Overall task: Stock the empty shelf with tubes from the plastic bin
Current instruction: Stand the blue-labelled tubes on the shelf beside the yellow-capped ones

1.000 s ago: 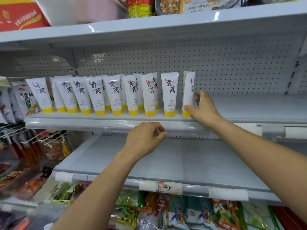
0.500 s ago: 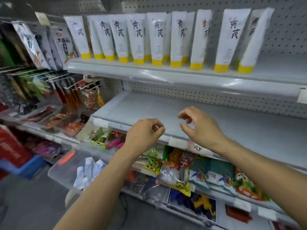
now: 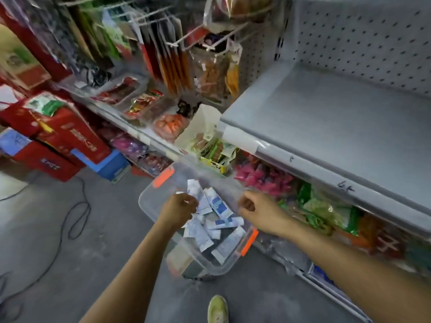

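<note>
Many soft tubes [image 3: 217, 206], clear bin [image 3: 149, 197]

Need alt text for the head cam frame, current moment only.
Both hands reach down over a clear plastic bin with orange latches, holding a loose pile of white-and-blue tubes; the left hand and right hand hover at the pile, grasp unclear from blur. To the right, the grey shelf is bare, with packaged snacks below it.

White-blue tubes [image 3: 215, 214] jumbled in clear bin [image 3: 149, 194]
</note>
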Demonstrator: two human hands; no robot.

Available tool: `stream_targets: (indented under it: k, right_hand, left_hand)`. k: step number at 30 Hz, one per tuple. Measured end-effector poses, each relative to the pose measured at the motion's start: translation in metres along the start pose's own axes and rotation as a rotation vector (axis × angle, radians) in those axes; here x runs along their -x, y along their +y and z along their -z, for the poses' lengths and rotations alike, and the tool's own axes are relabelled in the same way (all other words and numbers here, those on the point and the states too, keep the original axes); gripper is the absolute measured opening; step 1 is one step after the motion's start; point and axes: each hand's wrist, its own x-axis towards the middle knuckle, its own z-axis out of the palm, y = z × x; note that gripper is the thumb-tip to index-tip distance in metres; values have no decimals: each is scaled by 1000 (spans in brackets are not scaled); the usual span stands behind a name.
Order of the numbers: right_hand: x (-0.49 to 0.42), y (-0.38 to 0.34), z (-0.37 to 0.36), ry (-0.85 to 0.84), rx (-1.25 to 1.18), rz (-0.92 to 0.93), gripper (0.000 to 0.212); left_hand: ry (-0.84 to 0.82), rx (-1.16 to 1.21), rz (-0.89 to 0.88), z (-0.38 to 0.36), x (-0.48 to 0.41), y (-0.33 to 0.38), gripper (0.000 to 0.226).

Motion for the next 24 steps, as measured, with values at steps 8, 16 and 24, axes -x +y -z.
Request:
stream_targets:
  k: [8, 16, 24]
  right_hand:
    - [-129, 61, -120, -285, 310, -240, 31]
    - [-180, 122, -186, -371, 691, -295, 47]
    - [-201, 133, -211, -449, 953, -171, 46]
  left_hand:
    - [-26, 271, 499, -52, -129, -85, 41]
    - [27, 83, 644, -110, -183, -148, 87]
    - [-5, -174, 511, -117, -201, -163, 61]
